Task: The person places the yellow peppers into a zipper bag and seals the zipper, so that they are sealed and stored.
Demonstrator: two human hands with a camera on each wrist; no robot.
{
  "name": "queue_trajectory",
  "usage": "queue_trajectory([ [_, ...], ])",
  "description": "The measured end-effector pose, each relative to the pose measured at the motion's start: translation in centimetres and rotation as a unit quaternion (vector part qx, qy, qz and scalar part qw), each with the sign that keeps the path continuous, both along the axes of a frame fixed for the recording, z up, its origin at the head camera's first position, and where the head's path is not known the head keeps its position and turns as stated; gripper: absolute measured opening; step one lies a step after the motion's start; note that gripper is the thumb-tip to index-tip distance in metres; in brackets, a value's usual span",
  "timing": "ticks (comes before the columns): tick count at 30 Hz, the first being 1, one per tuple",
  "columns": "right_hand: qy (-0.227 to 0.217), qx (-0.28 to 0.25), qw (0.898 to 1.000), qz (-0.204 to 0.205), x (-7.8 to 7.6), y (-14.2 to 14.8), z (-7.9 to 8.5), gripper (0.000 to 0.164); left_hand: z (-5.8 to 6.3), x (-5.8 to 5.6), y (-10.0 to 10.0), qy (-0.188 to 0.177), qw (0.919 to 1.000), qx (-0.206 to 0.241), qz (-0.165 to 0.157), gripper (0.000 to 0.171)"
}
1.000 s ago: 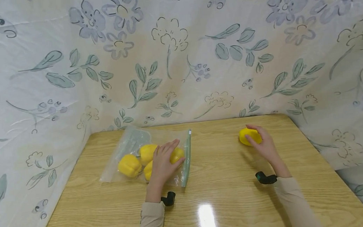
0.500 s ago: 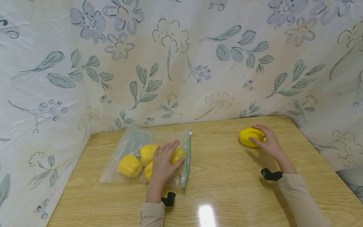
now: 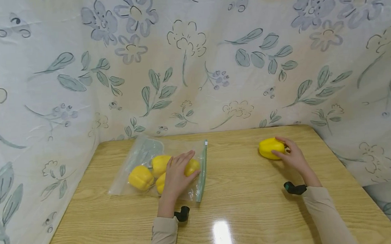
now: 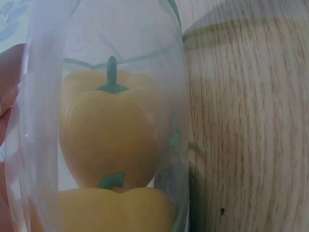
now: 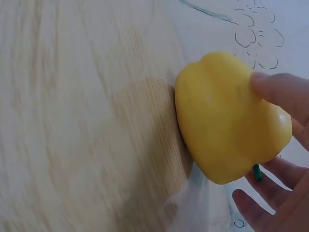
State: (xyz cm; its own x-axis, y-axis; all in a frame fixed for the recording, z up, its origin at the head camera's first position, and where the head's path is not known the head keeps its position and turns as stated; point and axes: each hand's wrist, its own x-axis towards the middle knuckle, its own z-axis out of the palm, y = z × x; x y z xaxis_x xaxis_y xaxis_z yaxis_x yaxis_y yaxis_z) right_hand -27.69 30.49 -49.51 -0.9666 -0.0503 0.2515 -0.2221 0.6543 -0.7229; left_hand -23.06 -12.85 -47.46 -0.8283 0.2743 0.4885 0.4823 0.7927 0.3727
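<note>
A clear zip bag [image 3: 124, 178] with a green zip edge lies at the left of the table. Several yellow bell peppers [image 3: 140, 177] with green stems are inside it. My left hand [image 3: 178, 172] rests on the bag with its fingers extended, partly covering the peppers. In the left wrist view, a bell pepper [image 4: 111, 130] shows through the plastic. At the right, another yellow bell pepper [image 5: 227, 116] lies on its side on the table. My right hand [image 3: 295, 158] is at its stem end, thumb touching it, other fingers loosely spread around the stem.
The wood-grain table [image 3: 241, 194] ends at a hanging floral cloth [image 3: 191, 61] at the back, with cloth on both sides as well. Black wrist cameras [image 3: 295, 188] sit on both wrists.
My right hand has drawn back to the right along the bell pepper, uncovering more of it, while the pepper stays in place. The left hand and bag hold still.
</note>
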Motion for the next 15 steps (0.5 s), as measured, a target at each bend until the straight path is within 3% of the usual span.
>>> queue_trajectory([
  [8, -0.028, 0.016, 0.999, 0.012, 0.14, 0.18, -0.22, 0.066, -0.20, -0.13, 0.00, 0.015, 0.9999, -0.002, -0.001, 0.064],
  [15, -0.031, 0.008, 0.999, -0.009, 0.45, -0.56, 0.04, 0.067, -0.22, -0.17, -0.01, 0.010, 0.9999, -0.002, -0.001, 0.064],
])
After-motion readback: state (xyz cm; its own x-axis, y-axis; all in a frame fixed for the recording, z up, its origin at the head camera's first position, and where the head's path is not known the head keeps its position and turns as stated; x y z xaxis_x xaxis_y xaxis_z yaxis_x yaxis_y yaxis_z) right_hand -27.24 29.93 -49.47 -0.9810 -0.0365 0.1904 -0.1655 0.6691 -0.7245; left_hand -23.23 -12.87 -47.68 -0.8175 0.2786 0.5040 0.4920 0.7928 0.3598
